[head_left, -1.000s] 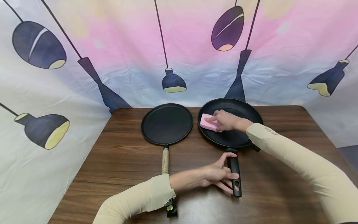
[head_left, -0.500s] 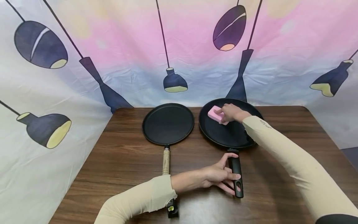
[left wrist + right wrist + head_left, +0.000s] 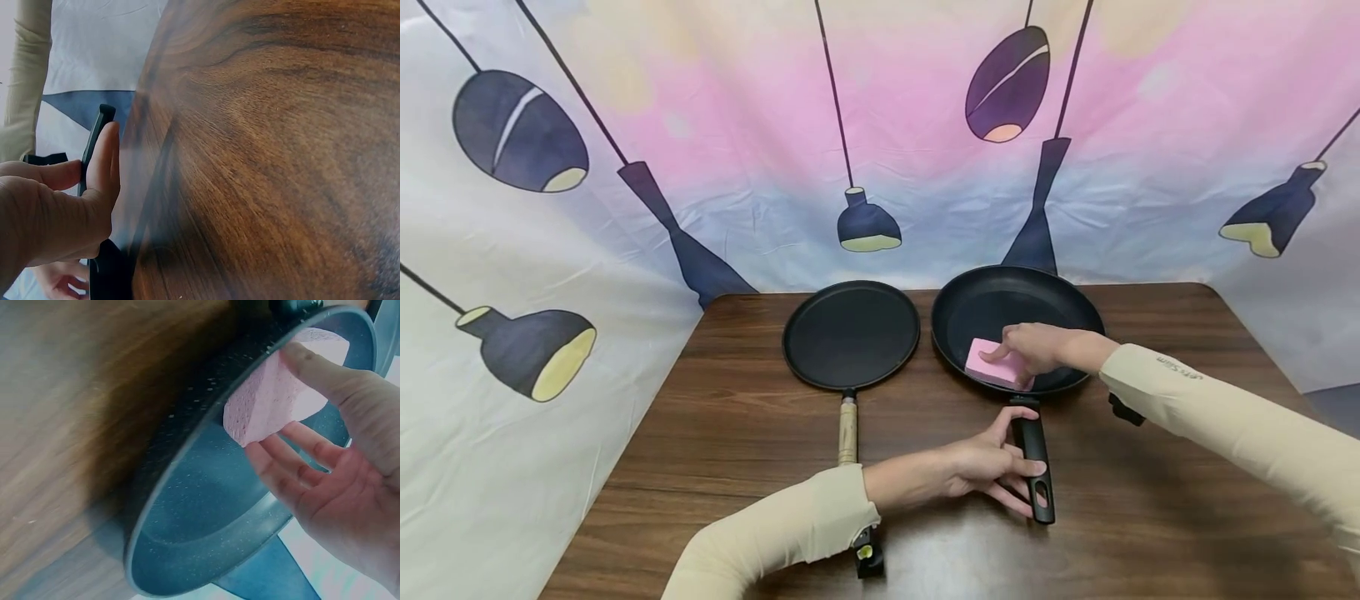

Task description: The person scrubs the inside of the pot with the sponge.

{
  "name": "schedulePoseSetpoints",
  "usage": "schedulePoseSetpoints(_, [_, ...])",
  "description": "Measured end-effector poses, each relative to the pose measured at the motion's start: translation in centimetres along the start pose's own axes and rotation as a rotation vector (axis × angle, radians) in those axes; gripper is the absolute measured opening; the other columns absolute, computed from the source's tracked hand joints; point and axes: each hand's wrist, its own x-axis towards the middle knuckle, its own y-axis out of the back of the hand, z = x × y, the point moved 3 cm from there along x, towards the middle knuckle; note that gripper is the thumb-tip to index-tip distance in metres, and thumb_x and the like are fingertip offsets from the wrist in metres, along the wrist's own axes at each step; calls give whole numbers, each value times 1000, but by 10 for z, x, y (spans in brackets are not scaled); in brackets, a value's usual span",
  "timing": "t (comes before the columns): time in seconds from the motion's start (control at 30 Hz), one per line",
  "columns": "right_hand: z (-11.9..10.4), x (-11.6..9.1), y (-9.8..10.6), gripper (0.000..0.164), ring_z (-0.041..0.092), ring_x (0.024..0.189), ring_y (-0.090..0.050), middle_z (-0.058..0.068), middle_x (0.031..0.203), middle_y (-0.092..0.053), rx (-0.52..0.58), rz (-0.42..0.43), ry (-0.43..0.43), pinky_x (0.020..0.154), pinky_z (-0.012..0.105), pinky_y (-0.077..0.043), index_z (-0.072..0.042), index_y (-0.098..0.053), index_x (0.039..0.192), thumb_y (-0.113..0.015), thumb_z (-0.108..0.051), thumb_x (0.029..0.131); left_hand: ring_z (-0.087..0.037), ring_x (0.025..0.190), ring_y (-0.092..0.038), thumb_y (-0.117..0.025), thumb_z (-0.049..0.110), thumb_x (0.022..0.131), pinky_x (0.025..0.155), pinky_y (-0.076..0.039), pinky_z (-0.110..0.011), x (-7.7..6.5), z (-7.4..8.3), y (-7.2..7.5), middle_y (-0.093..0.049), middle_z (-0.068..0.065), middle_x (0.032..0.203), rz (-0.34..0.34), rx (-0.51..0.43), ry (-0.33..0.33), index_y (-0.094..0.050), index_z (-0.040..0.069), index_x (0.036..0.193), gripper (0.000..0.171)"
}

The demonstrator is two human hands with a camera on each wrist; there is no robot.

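Observation:
A black frying pan [image 3: 1000, 300] sits at the back right of the table. Its dark handle [image 3: 1034, 450] points toward me, and my left hand [image 3: 988, 467] grips it between thumb and fingers. In the left wrist view the same handle [image 3: 94, 147] stands between the thumb and fingers. My right hand [image 3: 1037, 348] pinches a pink sponge [image 3: 988, 363] against the pan's near inner side. Seen from the right wrist, the sponge [image 3: 269, 394] is squeezed between thumb and fingertips, close to the rim.
Left of the pan lies a flat black griddle pan [image 3: 850, 333] with a wooden handle [image 3: 847, 429], partly hidden by my left sleeve. The brown wooden table [image 3: 715, 433] ends at the back against a curtain [image 3: 760, 125] printed with lamps.
The right hand with the sponge went from the pan's left side toward its far part, then back down to the near side. My left hand stays on the handle.

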Motion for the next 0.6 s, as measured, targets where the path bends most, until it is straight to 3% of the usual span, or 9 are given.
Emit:
schedulePoseSetpoints(0.13, [-1,-2,-1,64,17,79,-52,9,99,-56,8,26,3,68,28,-51,-20,-58,131,-81,-7,73,-49,98,-62,-57,1,93,75,-56,-53,0,-1,1,-61,-16,97,1,-8,0,-34,41,124,55])
schedulePoseSetpoints(0.3, [7,17,2,63,21,88,-56,14,104,-60,-24,100,-22,70,31,-51,-19,-59,130,-81,-5,73,-50,99,-61,-57,1,93,75,-56,-53,1,-2,-1,-62,-16,96,12,-13,6,-34,41,123,55])
schedulePoseSetpoints(0.47, [28,50,15,64,26,100,-54,21,123,-57,29,107,-163,82,38,-49,-16,-53,135,-77,-3,77,-48,97,-63,-57,1,93,76,-56,-53,-1,-3,-2,-63,-16,98,11,-14,6,-34,42,123,55])
schedulePoseSetpoints(0.6, [46,70,26,63,27,102,-53,21,138,-48,111,120,-271,84,39,-48,-14,-52,137,-75,-3,79,-46,95,-64,-56,2,94,75,-56,-53,-2,-2,-1,-63,-15,96,18,-6,-5,-34,42,124,55])
